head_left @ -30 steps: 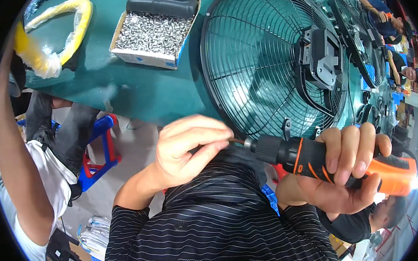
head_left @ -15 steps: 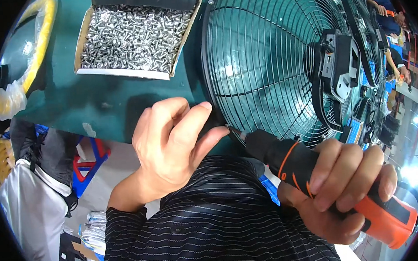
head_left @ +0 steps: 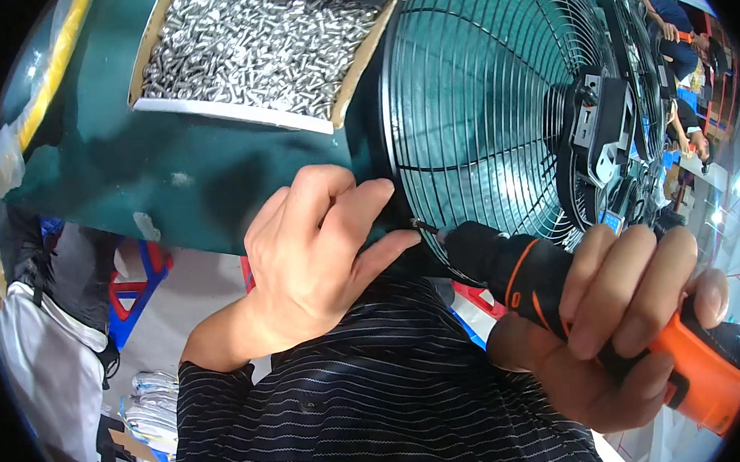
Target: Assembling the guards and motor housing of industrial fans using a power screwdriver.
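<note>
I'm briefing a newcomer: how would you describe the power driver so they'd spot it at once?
Find the large, round black wire fan guard on the green table. By its edge nearest the person's body, the right hand grips the power driver, nose pointing left. Unlike the black guard, it has a bright orange rear and a thin orange ring around its black front.

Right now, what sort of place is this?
Probably a fan assembly workshop: an open box of loose screws on the green bench, and a power driver beside a black wire fan guard.
</note>
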